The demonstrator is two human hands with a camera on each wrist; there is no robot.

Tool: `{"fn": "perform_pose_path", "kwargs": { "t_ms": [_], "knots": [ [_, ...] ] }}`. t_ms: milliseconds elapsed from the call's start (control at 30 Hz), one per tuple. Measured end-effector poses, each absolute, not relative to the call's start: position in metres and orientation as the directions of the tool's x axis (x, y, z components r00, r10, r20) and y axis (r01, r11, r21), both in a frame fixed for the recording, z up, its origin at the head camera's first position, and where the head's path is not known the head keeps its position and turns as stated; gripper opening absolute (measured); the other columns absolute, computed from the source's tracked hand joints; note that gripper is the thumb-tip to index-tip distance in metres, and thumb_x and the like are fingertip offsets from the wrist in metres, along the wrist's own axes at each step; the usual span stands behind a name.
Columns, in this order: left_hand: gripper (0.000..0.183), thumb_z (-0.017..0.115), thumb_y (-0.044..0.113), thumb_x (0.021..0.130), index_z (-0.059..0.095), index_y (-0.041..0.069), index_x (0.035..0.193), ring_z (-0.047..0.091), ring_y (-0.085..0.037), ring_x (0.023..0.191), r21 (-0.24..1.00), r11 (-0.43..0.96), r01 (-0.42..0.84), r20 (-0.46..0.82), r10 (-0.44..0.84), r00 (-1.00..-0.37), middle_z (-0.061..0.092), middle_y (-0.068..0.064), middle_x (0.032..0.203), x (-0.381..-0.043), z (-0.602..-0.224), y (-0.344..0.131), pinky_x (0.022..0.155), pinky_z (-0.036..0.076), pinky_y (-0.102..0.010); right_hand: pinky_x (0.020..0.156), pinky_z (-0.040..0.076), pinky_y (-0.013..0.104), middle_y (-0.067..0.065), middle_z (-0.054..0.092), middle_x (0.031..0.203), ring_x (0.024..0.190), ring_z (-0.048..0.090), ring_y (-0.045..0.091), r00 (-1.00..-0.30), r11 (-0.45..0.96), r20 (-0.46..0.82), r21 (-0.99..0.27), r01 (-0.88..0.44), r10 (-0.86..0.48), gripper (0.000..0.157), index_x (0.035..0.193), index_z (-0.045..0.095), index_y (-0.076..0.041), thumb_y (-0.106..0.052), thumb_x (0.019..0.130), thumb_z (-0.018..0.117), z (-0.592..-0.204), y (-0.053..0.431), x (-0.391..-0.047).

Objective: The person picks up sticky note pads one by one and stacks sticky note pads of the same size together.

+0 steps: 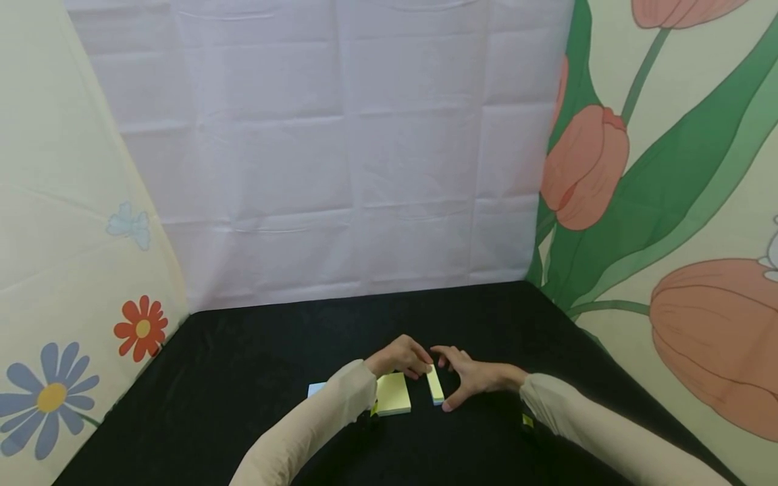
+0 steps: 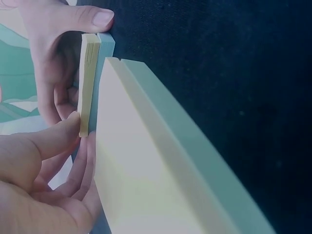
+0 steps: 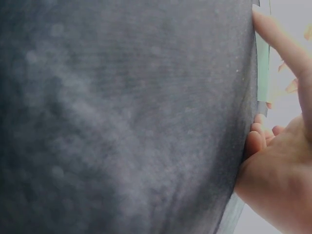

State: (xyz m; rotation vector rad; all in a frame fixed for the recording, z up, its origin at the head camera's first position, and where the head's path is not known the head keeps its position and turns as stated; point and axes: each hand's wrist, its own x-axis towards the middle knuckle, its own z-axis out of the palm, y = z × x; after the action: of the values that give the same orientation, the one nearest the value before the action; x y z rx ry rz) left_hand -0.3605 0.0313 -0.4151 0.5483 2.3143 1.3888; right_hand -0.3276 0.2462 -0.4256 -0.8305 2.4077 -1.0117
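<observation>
A narrow pad of sticky notes [image 1: 435, 386], yellow over blue, lies on the black cloth between both hands. My left hand [image 1: 401, 356] pinches its far end, thumb at the yellow layer and fingers by the blue one [image 2: 104, 63]. My right hand [image 1: 477, 376] is spread along the other side, thumb [image 2: 100, 19] right at the near end and fingers arched around the far end. Just left of it lies a wide yellow sticky note pad [image 1: 394, 393], with a green layer [image 2: 161, 107] beneath. In the right wrist view the narrow pad's blue-green side [image 3: 263, 68] shows beyond the thumb.
A light blue pad [image 1: 315, 388] peeks out behind the left sleeve [image 1: 328, 405]. Black cloth [image 1: 243, 364] covers the table. A white sheet [image 1: 340, 148] hangs behind, with flower-printed cloths at left [image 1: 73, 270] and right [image 1: 681, 229].
</observation>
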Motion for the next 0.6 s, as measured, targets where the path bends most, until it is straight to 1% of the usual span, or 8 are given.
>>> {"fn": "perform_pose_path", "kwargs": {
  "t_ms": [333,467,600],
  "knots": [
    [0.009,0.074,-0.002,0.085,0.075,-0.006,0.093,0.064,-0.017,0.069,0.888,0.435,0.146,-0.118,0.524,-0.843,0.070,-0.007,0.082,-0.3615,-0.4136,0.0274,0.065,0.057,-0.034,0.100,0.032,0.052,0.007,0.035,0.126,0.115,0.033,0.026,-0.741,0.567,-0.137,-0.738,-0.366,-0.657,0.107,0.154,0.015,-0.005,-0.032,0.077,0.084,-0.4238,0.2434,-0.3308],
    [0.012,0.074,-0.001,0.086,0.074,-0.006,0.097,0.066,-0.019,0.071,0.892,0.430,0.139,-0.121,0.525,-0.842,0.070,-0.009,0.083,-0.3598,-0.4131,0.0274,0.067,0.058,-0.035,0.101,0.032,0.052,0.007,0.035,0.126,0.117,0.033,0.027,-0.736,0.579,-0.168,-0.737,-0.348,-0.656,0.109,0.155,0.012,-0.005,-0.031,0.077,0.085,-0.4210,0.2443,-0.3310],
    [0.015,0.072,-0.004,0.086,0.073,-0.008,0.100,0.068,-0.024,0.073,0.912,0.389,0.129,-0.103,0.521,-0.847,0.071,-0.012,0.086,-0.3589,-0.4130,0.0241,0.068,0.058,-0.036,0.102,0.032,0.053,0.008,0.035,0.128,0.119,0.033,0.030,-0.702,0.571,-0.201,-0.747,-0.341,-0.683,0.111,0.155,0.012,-0.007,-0.029,0.076,0.086,-0.4198,0.2487,-0.3369]
  ]
}}
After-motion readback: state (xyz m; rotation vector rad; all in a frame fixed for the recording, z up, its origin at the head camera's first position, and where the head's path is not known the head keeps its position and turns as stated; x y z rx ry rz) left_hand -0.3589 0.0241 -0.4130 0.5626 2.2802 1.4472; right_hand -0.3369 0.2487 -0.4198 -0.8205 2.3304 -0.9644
